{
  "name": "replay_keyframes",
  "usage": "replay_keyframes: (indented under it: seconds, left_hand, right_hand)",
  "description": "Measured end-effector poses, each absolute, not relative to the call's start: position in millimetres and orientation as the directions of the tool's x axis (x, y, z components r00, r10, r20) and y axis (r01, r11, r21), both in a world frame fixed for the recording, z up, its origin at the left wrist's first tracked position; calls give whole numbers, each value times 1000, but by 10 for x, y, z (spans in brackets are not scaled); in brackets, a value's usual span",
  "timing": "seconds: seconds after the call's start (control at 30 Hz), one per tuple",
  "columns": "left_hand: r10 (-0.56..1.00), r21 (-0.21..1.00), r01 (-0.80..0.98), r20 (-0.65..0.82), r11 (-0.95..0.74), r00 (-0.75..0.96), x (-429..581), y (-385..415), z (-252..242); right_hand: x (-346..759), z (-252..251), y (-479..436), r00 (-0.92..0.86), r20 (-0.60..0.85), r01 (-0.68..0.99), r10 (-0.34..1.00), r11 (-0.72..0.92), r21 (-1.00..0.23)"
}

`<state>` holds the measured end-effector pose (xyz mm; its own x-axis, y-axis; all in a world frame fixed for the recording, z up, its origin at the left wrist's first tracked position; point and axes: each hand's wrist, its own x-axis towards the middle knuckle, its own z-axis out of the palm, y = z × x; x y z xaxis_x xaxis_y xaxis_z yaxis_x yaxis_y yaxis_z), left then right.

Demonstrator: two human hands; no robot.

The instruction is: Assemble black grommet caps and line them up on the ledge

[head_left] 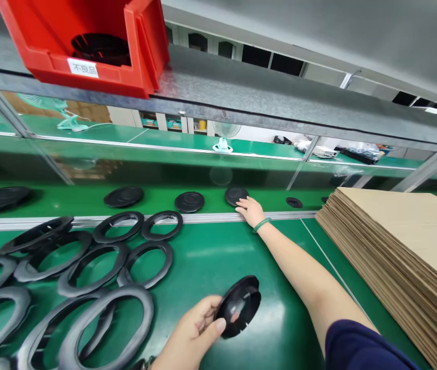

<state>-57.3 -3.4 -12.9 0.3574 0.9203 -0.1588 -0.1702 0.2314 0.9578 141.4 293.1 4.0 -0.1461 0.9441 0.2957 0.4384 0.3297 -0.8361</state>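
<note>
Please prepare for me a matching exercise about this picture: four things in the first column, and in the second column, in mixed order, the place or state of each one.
Column one
1. Left hand
2. Right hand
3. Red bin
4. Cardboard sheets

Column two
A. With fingertips at the edge of a black disc, beyond the metal rail
B. Stacked flat at the right of the green table
C. Holding a black round part
D. On the grey shelf

Right pairs: 1-C, 2-A, 3-D, 4-B.

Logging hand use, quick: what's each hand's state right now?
Left hand: closed, holding a black round part.
Right hand: fingers at a black disc; grip can't be told.
</note>
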Motion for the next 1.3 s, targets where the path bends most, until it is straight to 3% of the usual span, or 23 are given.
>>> replay_keyframes:
  seconds: [0.13,0.27,0.43,0.6,0.8,0.93,1.1,1.17,1.3]
  left_hand:
    - [934,935,-202,-231,290,273,-578,60,-208]
    - [921,929,-175,-271,326,280,-587,96,-223]
    - [894,920,-97,-337,379,294,-569,85,-206]
    - [901,901,-120,-392,417,187,-524,92,-163]
    - [913,900,-162,-389,405,121,-531,102,-178]
    - [927,893,-252,-353,374,124,-578,121,-116]
    - [885,877,-178,-401,446,238,-653,126,129]
    - [893,895,-142,-387,424,229,-663,132,155]
    - [925,926,-95,-352,367,140,-652,141,31]
  right_hand:
    - [1578,-42,3114,-130,301,659,945,309,-685]
    - [2192,50,3359,91,280,824,956,85,-560]
    - [3121,57,3576,386,185,857,904,-277,-435]
    - [3566,-104,3751,405,122,853,906,-326,-407]
    - [3587,-76,3714,363,182,839,914,-235,-491]
    - [3223,83,3456,298,343,828,891,-62,-558]
    - [2295,151,2689,121,429,762,895,193,-618]
    - [1924,186,2194,1,416,681,909,305,-666]
    - [1431,342,1272,-308,465,321,830,551,-771]
